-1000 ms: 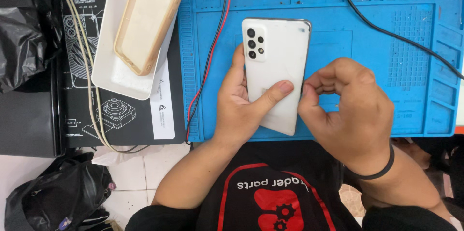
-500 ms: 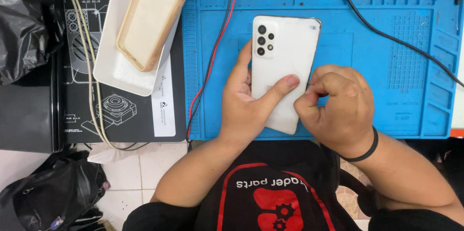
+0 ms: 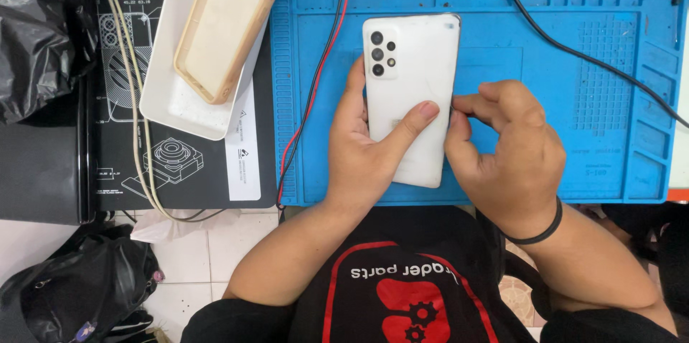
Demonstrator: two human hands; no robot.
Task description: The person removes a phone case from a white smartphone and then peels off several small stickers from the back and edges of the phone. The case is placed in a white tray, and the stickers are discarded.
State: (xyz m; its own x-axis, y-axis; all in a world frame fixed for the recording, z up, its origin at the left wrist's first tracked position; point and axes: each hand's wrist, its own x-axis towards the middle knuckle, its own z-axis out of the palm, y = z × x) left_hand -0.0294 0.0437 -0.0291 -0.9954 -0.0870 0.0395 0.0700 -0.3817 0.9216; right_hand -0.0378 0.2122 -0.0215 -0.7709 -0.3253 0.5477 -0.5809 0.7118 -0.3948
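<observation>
A white phone [image 3: 410, 92] is held face down near the middle of the blue mat [image 3: 574, 135] by the left hand [image 3: 366, 156], thumb across its back. Its right edge is pinched by the right hand [image 3: 506, 146] (probably prying). A steady hold seems needed. A red wire [image 3: 316, 85] and black cable [image 3: 574, 49] lie close.

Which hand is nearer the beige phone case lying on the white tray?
Left. The left hand holds the white phone, just right of the beige phone case; the right hand is farther right, at the phone's right edge.
</observation>
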